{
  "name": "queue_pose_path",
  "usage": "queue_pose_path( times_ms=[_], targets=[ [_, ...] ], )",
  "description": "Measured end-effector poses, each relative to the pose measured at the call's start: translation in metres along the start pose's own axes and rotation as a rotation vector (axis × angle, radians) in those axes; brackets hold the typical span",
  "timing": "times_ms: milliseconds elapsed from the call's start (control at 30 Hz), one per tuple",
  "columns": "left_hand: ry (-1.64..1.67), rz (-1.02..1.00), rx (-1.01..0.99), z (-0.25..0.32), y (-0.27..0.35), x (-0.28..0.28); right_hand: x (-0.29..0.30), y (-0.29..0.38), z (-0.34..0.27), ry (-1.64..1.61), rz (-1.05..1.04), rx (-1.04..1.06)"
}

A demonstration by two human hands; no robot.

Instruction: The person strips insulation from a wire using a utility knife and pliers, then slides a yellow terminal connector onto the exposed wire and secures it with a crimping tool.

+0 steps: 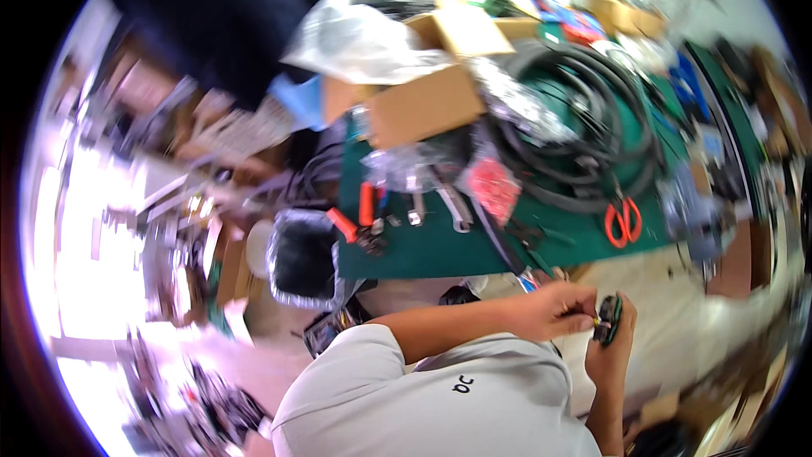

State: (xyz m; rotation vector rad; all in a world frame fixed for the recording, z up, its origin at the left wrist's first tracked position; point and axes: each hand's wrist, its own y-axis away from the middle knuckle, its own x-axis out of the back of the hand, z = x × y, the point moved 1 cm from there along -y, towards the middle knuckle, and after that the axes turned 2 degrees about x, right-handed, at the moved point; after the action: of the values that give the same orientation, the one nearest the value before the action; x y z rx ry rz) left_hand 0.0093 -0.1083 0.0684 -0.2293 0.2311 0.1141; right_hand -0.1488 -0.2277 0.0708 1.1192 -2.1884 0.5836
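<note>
My right hand [614, 336] holds a small black and green object [608, 320], possibly a connector, off the table's front edge. From the left, my left hand [552, 311] reaches across with thumb and forefinger pinched on a tiny yellowish part [596, 322] at the object's side. Blur hides exactly what that part is. Just beyond my left hand, a black cable [498, 235] hangs over the edge with coloured wires [526, 280] bared at its end. Green-handled pliers [538, 255] lie beside that cable.
On the green table [406, 260] lie orange-handled pliers [361, 212], orange scissors [623, 222], a bag of pink parts [491, 187] and a thick black cable coil [641, 133]. Cardboard boxes [425, 108] stand behind. A lined bin [304, 257] stands at the left corner.
</note>
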Motion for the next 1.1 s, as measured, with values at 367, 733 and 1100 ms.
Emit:
queue_pose_path(
  times_ms=[367,733,1100],
  targets=[
    [0.114,0.452,-0.206,-0.002,0.081,-0.055,-0.026,-0.015,0.012,-0.218,-0.509,0.384],
    [0.083,0.484,-0.105,-0.011,0.069,-0.045,0.003,-0.019,-0.011,0.247,-0.166,0.501],
    [0.065,0.125,-0.067,-0.027,0.020,-0.048,0.052,0.026,0.006,0.263,0.022,0.123]
  ],
)
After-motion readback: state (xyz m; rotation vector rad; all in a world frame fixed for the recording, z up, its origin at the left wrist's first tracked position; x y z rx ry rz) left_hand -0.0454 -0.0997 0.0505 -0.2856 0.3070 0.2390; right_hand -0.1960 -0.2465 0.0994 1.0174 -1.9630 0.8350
